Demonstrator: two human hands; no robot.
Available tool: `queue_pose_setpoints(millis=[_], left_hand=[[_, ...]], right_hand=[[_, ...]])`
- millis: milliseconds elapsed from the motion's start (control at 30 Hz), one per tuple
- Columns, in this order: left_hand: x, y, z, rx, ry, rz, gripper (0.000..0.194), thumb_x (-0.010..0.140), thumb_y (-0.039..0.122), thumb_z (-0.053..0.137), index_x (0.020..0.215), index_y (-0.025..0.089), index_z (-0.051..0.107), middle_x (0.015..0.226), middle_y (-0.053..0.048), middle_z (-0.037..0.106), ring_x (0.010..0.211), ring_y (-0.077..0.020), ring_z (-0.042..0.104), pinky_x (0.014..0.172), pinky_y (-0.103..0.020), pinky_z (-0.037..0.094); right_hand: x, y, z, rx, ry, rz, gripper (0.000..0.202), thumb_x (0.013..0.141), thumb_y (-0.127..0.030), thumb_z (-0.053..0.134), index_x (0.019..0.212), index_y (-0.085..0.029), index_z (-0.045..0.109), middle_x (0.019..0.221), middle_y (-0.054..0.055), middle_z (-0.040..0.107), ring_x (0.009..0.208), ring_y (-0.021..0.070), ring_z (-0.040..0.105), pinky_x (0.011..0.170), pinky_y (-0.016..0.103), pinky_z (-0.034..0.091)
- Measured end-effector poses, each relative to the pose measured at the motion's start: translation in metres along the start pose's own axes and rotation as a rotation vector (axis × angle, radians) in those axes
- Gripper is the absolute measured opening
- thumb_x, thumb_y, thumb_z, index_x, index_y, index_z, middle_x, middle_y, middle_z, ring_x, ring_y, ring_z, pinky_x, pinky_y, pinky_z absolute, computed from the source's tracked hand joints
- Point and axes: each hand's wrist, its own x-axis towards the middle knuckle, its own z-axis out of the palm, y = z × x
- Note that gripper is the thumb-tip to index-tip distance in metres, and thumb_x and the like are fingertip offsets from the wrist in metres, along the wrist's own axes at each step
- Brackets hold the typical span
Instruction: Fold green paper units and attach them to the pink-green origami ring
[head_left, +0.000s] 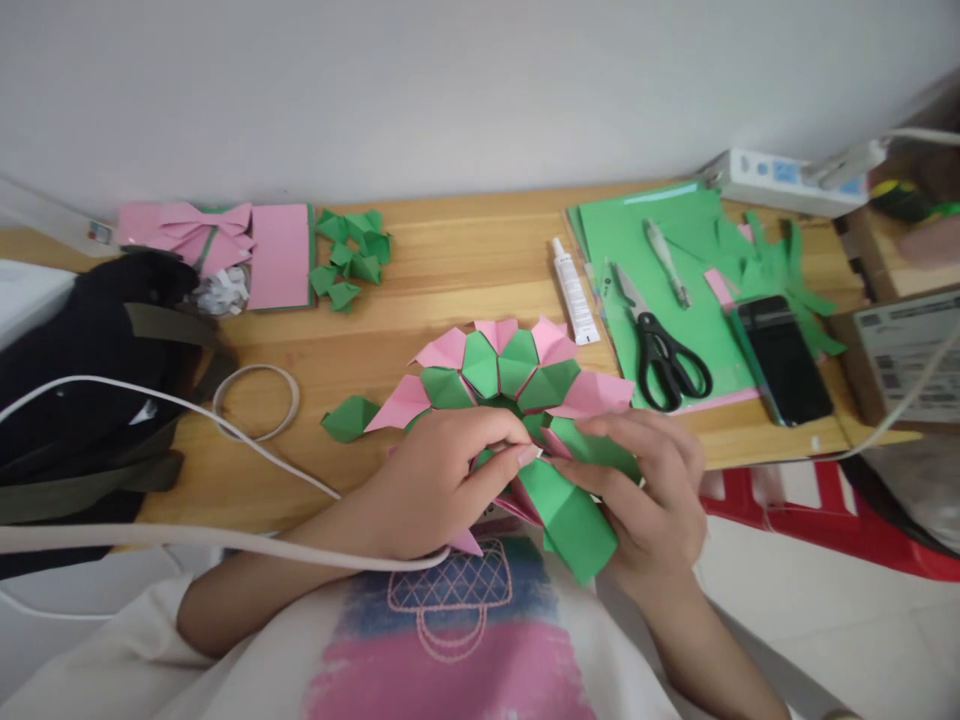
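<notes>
A ring-shaped origami flower [517, 374] of folded green and pink paper is held at the table's front edge, pink points outward. My left hand [457, 475] reaches over its near left part, thumb and forefinger pinched at the inner edge; a tiny white spot shows at the thumb tip. My right hand [656, 490] grips the near right side, its fingers on a folded green paper piece [574, 520] that juts toward my shirt. Both hands meet near the ring's centre. The parts under my palms are hidden. One loose green folded piece [349, 418] lies left of the flower.
Several green folded pieces [352, 250] lie at the back beside pink paper [279, 257]. To the right are a glue tube [576, 295], scissors [664, 355], a cutter [666, 262], green sheets [619, 235] and a phone [784, 360]. A white cable [225, 540] crosses over my left forearm.
</notes>
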Motion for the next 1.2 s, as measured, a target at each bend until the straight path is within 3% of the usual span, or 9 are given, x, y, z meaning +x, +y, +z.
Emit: queue_pose_setpoints(millis=[133,367,500,667,767,1000,1200], left_hand=[[0.0,-0.001,-0.001,0.003,0.055,0.02,0.022,0.096,0.026,0.049,0.086,0.02,0.068,0.082,0.003,0.073,0.077,-0.0133,0.067,0.068,-0.025,0.048],[-0.002,-0.03,-0.028,0.107,0.478,0.157,0.02,0.091,0.022,0.053,0.081,0.02,0.07,0.088,0.0,0.076,0.085,-0.0162,0.07,0.076,-0.026,0.051],[-0.014,-0.049,-0.045,0.019,0.573,0.162,0.017,0.087,0.024,0.059,0.078,0.023,0.073,0.085,0.001,0.077,0.084,-0.0157,0.072,0.073,-0.023,0.054],[-0.031,-0.066,-0.058,-0.16,0.6,0.008,0.01,0.082,0.026,0.063,0.082,0.022,0.072,0.079,0.001,0.077,0.07,-0.0145,0.072,0.064,-0.021,0.056],[-0.037,-0.077,-0.067,-0.264,0.584,-0.061,0.012,0.082,0.029,0.062,0.081,0.02,0.071,0.076,-0.001,0.076,0.07,-0.0161,0.072,0.066,-0.024,0.058],[-0.046,-0.108,-0.086,-0.311,0.836,-0.212,0.017,0.068,0.033,0.074,0.079,0.021,0.07,0.076,-0.003,0.076,0.078,-0.0236,0.073,0.077,-0.035,0.059],[-0.051,-0.124,-0.095,-0.254,0.916,-0.286,0.016,0.066,0.03,0.074,0.078,0.021,0.068,0.079,-0.001,0.075,0.085,-0.0246,0.072,0.084,-0.038,0.058]], right_hand=[[0.003,0.004,0.007,0.018,0.048,-0.002,0.011,0.086,-0.014,0.067,0.086,-0.025,0.066,0.103,0.003,0.064,0.099,0.0238,0.058,0.083,0.044,0.047],[0.02,0.012,0.034,-0.068,0.028,0.001,0.021,0.087,-0.013,0.063,0.102,-0.027,0.063,0.11,0.005,0.06,0.103,0.0227,0.057,0.084,0.039,0.045],[0.028,0.015,0.039,-0.165,-0.015,0.027,0.036,0.085,-0.019,0.063,0.12,-0.027,0.055,0.115,0.008,0.059,0.106,0.0255,0.056,0.085,0.041,0.045],[0.026,0.015,0.033,-0.229,-0.092,0.141,0.048,0.083,-0.021,0.06,0.13,-0.024,0.051,0.121,0.013,0.057,0.109,0.0296,0.056,0.087,0.046,0.044],[0.023,0.016,0.031,-0.236,-0.111,0.162,0.05,0.083,-0.027,0.062,0.131,-0.022,0.051,0.12,0.015,0.057,0.109,0.0319,0.056,0.088,0.05,0.045],[0.015,0.024,0.031,-0.209,-0.145,0.185,0.05,0.08,-0.03,0.064,0.127,-0.019,0.052,0.12,0.017,0.058,0.109,0.0338,0.056,0.089,0.051,0.045],[-0.001,0.036,0.024,-0.175,-0.169,0.189,0.051,0.073,-0.021,0.066,0.123,-0.019,0.053,0.117,0.014,0.059,0.107,0.0306,0.058,0.089,0.047,0.048]])
